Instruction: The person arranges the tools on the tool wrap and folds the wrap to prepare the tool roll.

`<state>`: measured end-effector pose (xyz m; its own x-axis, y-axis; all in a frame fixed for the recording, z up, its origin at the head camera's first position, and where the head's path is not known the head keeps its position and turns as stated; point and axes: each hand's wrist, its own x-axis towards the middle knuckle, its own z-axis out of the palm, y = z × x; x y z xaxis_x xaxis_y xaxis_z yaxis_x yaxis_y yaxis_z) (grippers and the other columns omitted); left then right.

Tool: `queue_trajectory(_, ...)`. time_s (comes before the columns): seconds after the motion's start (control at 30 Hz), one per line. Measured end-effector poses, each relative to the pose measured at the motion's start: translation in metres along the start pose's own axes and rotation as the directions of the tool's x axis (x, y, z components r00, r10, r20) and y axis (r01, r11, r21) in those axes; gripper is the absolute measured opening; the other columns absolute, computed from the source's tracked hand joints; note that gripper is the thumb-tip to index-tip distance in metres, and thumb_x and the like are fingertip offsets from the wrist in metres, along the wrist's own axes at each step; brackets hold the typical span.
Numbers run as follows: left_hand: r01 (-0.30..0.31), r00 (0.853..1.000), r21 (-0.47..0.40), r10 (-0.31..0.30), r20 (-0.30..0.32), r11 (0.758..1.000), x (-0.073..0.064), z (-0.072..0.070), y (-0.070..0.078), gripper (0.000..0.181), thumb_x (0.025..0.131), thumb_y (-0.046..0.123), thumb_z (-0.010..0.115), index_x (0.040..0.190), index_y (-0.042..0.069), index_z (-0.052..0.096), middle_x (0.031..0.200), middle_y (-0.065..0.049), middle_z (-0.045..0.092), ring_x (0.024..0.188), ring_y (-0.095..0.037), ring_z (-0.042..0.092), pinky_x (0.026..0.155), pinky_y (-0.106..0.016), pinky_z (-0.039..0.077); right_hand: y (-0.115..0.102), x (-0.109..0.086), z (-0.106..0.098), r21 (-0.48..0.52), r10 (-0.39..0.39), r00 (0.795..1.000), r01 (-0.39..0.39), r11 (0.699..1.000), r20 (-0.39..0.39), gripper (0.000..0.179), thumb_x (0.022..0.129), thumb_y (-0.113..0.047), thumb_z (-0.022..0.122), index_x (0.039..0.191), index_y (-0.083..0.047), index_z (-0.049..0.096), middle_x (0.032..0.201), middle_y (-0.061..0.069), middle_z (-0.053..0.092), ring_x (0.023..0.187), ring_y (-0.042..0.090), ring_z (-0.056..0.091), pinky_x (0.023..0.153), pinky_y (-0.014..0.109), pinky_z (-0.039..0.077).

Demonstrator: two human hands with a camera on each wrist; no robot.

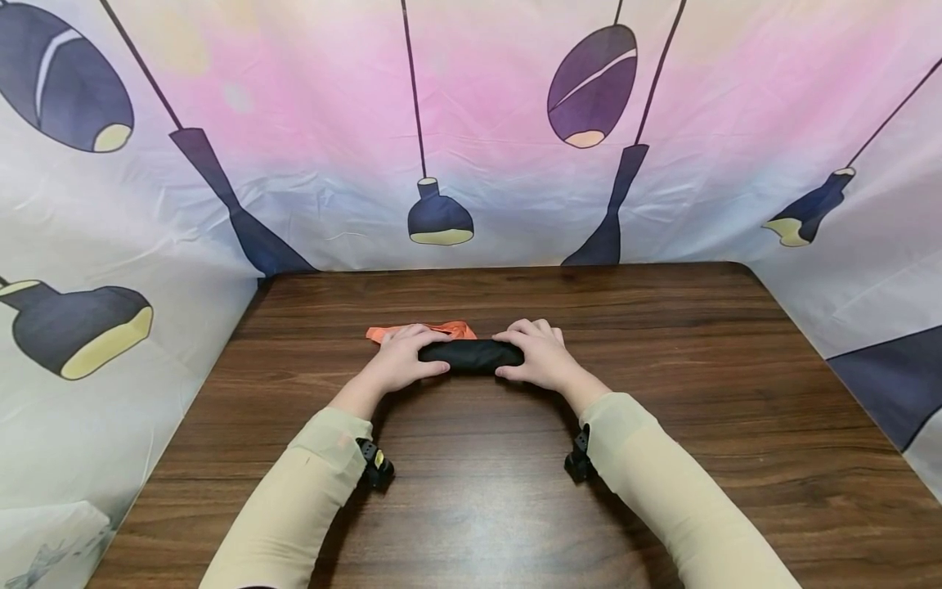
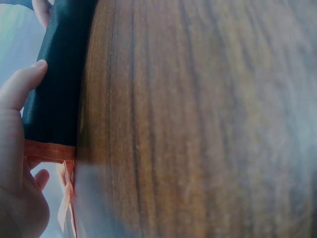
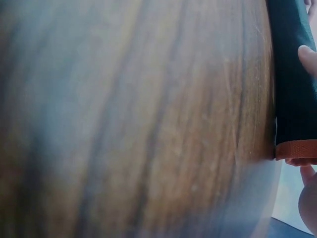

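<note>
A black cloth roll [image 1: 472, 357] with orange edging [image 2: 49, 149] lies crosswise toward the far part of the wooden table. My left hand [image 1: 400, 360] grips its left end, thumb on the near side and fingers over the far side. The right hand [image 1: 540, 358] holds the opposite end in the same way. Behind the roll, partly covered by the left fingers, is a flat orange strap [image 1: 462, 329]. In the left wrist view, thin orange ties [image 2: 66, 193] hang off the roll's end. Orange edging [image 3: 299, 148] also borders the end in the right wrist view.
The brown wood-grain table [image 1: 471, 491] has rounded far corners. A printed cloth backdrop [image 1: 324, 123] with hanging-lamp pictures surrounds it at the back and sides. Each wrist carries a small black camera, one on the left [image 1: 377, 465] and one on the right [image 1: 579, 460].
</note>
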<state>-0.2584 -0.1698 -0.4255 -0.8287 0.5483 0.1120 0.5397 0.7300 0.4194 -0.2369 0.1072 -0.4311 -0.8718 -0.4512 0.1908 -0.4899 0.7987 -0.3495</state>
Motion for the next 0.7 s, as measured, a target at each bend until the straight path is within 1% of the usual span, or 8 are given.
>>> queue_trajectory(0.1, 0.004, 1.000, 0.003, -0.004, 0.002, 1.000, 0.0001, 0.0001, 0.0001, 0.048, 0.086, 0.046, 0.063, 0.130, 0.027, 0.056, 0.122, -0.002, 0.053, 0.119, -0.025, 0.043, 0.090, -0.052, 0.026, 0.0005, 0.0008, 0.0003, -0.021, 0.000, 1.000, 0.000, 1.000, 0.005, 0.054, 0.080, -0.045, 0.070, 0.129, -0.024, 0.058, 0.120, -0.002, 0.051, 0.108, 0.025, 0.040, 0.083, 0.043, 0.027)
queue_trajectory(0.23, 0.015, 1.000, 0.005, -0.015, 0.009, 1.000, 0.0004, 0.0008, 0.0002, 0.049, 0.087, 0.048, 0.061, 0.132, 0.027, 0.054, 0.123, -0.003, 0.052, 0.119, -0.025, 0.043, 0.090, -0.052, 0.028, 0.0009, 0.0017, -0.0008, -0.015, 0.015, 1.000, -0.014, 1.000, 0.022, 0.053, 0.082, -0.046, 0.068, 0.129, -0.025, 0.058, 0.120, -0.002, 0.052, 0.108, 0.024, 0.041, 0.083, 0.043, 0.028)
queue_trajectory(0.5, 0.030, 1.000, -0.021, -0.030, 0.005, 0.999, 0.0013, 0.0013, -0.0005, 0.048, 0.087, 0.049, 0.060, 0.130, 0.027, 0.055, 0.125, -0.003, 0.051, 0.121, -0.025, 0.042, 0.091, -0.052, 0.028, 0.0037, 0.0038, -0.0021, 0.029, 0.024, 0.999, -0.025, 0.999, 0.047, 0.050, 0.083, -0.046, 0.067, 0.129, -0.026, 0.057, 0.123, -0.001, 0.053, 0.108, 0.025, 0.041, 0.083, 0.044, 0.028)
queue_trajectory(0.6, 0.045, 0.999, -0.034, -0.045, 0.011, 0.998, 0.0021, 0.0010, -0.0001, 0.047, 0.088, 0.048, 0.060, 0.129, 0.027, 0.056, 0.126, -0.002, 0.051, 0.121, -0.024, 0.042, 0.091, -0.051, 0.027, 0.0051, 0.0045, -0.0026, 0.055, 0.026, 0.998, -0.029, 0.998, 0.055, 0.049, 0.084, -0.045, 0.066, 0.129, -0.026, 0.057, 0.124, 0.000, 0.053, 0.108, 0.025, 0.041, 0.083, 0.044, 0.029)
queue_trajectory(0.7, 0.062, 0.998, -0.048, -0.061, 0.021, 0.997, 0.0027, 0.0010, 0.0000, 0.046, 0.088, 0.047, 0.060, 0.129, 0.027, 0.056, 0.126, -0.003, 0.050, 0.121, -0.025, 0.041, 0.094, -0.051, 0.026, 0.0059, 0.0051, -0.0028, 0.075, 0.028, 0.998, -0.032, 0.997, 0.065, 0.048, 0.085, -0.045, 0.065, 0.129, -0.026, 0.057, 0.124, 0.000, 0.053, 0.108, 0.025, 0.041, 0.083, 0.045, 0.029)
